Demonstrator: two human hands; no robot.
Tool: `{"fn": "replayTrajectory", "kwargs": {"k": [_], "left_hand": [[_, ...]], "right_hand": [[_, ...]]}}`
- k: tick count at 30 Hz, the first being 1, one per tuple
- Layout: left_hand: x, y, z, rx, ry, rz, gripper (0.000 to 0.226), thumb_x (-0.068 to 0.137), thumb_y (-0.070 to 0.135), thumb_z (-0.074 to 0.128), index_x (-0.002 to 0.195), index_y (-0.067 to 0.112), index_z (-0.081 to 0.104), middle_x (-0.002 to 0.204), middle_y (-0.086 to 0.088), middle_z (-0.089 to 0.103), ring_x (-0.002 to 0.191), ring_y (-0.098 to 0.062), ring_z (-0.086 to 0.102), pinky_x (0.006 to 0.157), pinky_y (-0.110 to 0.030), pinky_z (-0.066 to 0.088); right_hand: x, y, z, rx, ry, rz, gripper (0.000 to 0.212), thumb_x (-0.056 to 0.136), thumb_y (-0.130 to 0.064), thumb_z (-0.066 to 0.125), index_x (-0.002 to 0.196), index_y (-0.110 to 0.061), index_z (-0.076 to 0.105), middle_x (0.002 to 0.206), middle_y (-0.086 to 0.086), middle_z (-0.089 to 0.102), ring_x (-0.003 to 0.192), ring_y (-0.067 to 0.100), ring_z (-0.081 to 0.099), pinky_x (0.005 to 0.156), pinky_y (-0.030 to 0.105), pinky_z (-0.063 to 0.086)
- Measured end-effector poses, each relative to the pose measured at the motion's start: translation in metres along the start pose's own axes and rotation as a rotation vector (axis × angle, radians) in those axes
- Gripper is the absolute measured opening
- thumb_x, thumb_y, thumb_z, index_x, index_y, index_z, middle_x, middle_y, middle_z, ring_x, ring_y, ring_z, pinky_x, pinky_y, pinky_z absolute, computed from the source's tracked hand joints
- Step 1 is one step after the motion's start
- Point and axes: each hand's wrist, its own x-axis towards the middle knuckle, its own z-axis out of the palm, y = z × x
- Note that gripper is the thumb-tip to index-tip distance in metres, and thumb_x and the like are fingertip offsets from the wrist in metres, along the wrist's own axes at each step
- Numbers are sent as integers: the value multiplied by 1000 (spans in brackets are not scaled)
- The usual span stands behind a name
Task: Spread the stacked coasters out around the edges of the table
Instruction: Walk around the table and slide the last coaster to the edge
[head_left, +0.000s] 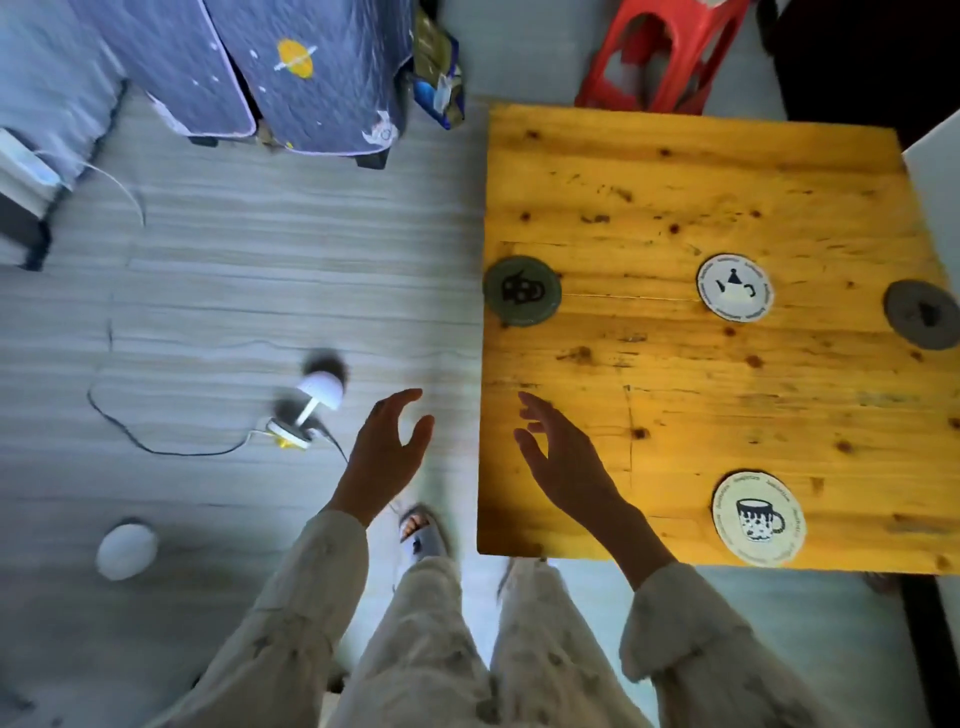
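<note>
Four round, flat coasters on the yellow wooden table (675, 171): dark green one (522, 291) at the left edge, grey one (922, 314) at the right edge, mug-print one (758, 518) at the near edge, teapot-print one (734, 287) near the middle. Right hand (563, 460) nearer to it, open and empty; left hand (387, 449) over the floor, also open, holding nothing.

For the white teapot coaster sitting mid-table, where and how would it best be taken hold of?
The teapot coaster lies flat on the wooden table, away from every edge, so probably a pinch across its rim from above, a fingertip prying one side up. The open right hand is nearest and could reach in from the near side.
</note>
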Motion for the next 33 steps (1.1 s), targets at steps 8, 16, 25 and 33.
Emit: {"fn": "replayTrajectory", "kwargs": {"k": [8,16,25,33], "left_hand": [[6,-2,-29,46,-57,156,39,89,23,53,126,16,46,132,-7,51,123,-22,45,98,-23,29],[40,-7,-59,34,-155,196,39,90,23,51,128,16,45,134,-9,48,124,-23,44,99,-25,30],[174,-1,-163,122,-201,396,39,89,20,52,127,12,46,134,-9,50,125,-22,44,100,-19,25],[277,33,-185,120,-237,450,38,89,16,52,126,9,47,132,-12,51,124,-23,45,105,-25,28]], "right_hand": [[10,-40,9,-29,77,-54,45,95,-23,47,139,-18,36,133,8,56,121,25,54,99,41,43],[34,-76,14,-72,176,-70,47,94,-20,49,138,-12,37,132,13,58,118,27,57,98,40,47],[142,-155,28,-1,336,12,45,93,-17,52,136,-11,41,125,14,61,112,28,60,93,41,48],[227,-172,-3,54,407,99,43,92,-14,53,134,-11,44,123,13,63,109,27,62,84,28,46]]}}
